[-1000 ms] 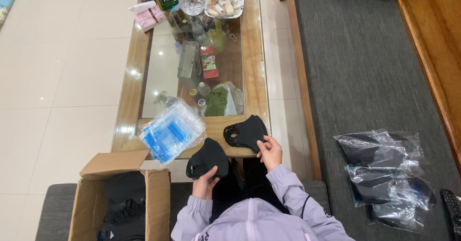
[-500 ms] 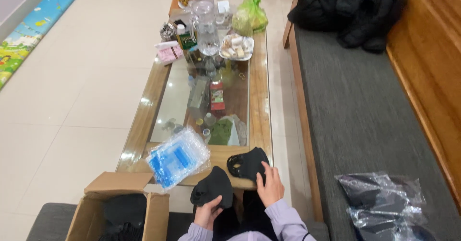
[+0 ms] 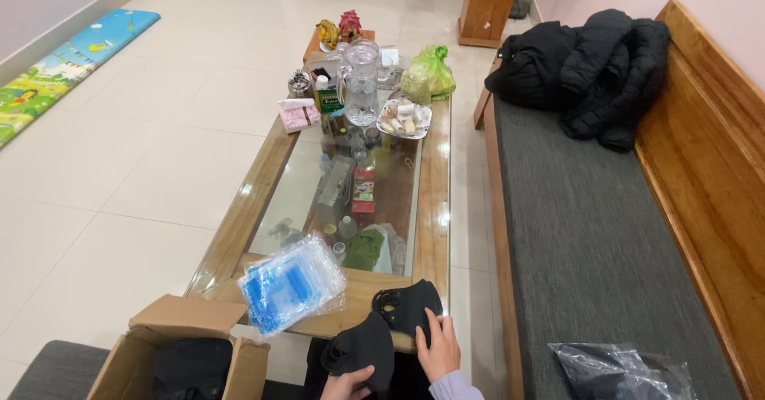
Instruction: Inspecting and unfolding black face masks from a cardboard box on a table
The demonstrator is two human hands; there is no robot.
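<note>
Two black face masks are at the near end of a glass-topped wooden coffee table (image 3: pixel 437 209). My left hand (image 3: pixel 348 384) holds one black mask (image 3: pixel 360 349) at the table's front edge. Flat on the wood beside it lies the second black mask (image 3: pixel 405 303), with my right hand (image 3: pixel 437 346) resting on its near side, fingers spread. A stack of clear plastic bags with blue print (image 3: pixel 291 284) lies just left of the masks.
An open cardboard box (image 3: pixel 139 352) with dark items stands at bottom left. A glass jug (image 3: pixel 361 93), a plate, bottles and a green bag crowd the table's far end. The grey bench (image 3: pixel 590 233) on the right holds black jackets (image 3: pixel 586 69) and bagged masks (image 3: pixel 613 372).
The view has tilted up, showing more of the room and the jackets. My hands stay on the two masks, now at the bottom edge of the picture.
</note>
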